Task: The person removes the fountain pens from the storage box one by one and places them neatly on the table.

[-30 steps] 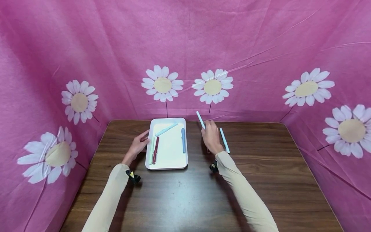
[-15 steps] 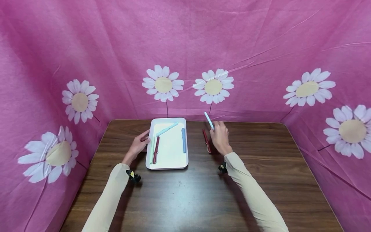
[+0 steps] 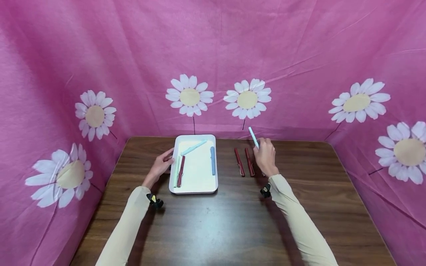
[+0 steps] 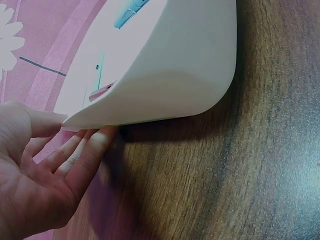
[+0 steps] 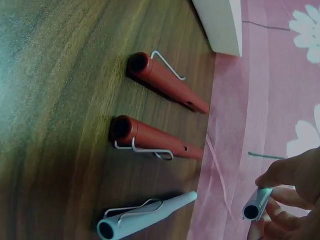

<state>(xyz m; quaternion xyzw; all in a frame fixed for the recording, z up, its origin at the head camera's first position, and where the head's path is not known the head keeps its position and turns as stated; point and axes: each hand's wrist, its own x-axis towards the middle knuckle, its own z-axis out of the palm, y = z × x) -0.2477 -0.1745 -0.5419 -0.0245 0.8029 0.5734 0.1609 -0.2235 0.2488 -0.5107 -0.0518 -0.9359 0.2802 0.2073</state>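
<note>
My left hand (image 3: 161, 165) pinches the left rim of a white tray (image 3: 194, 190), thumb over the edge and fingers against the outside wall. Inside lie a light blue pen (image 3: 194, 147), a pale green pen (image 3: 176, 171), a red pen (image 3: 181, 171) and a darker blue pen (image 3: 212, 161). My right hand (image 3: 266, 157) holds a light blue pen (image 3: 253, 136) above the table, its far end pointing up and away. Below this hand, in the right wrist view, another light blue pen (image 5: 150, 217) lies on the wood, mostly hidden in the head view.
Left of my right hand, two red pens (image 3: 239, 162) lie side by side on the brown wooden table (image 3: 206, 229). A pink cloth (image 3: 286, 48) with printed white daisies hangs round the table's back and sides.
My right hand has moved right with the light blue pen, uncovering the two red pens on the table. My left hand stays at the tray's rim. The head view has shifted slightly.
</note>
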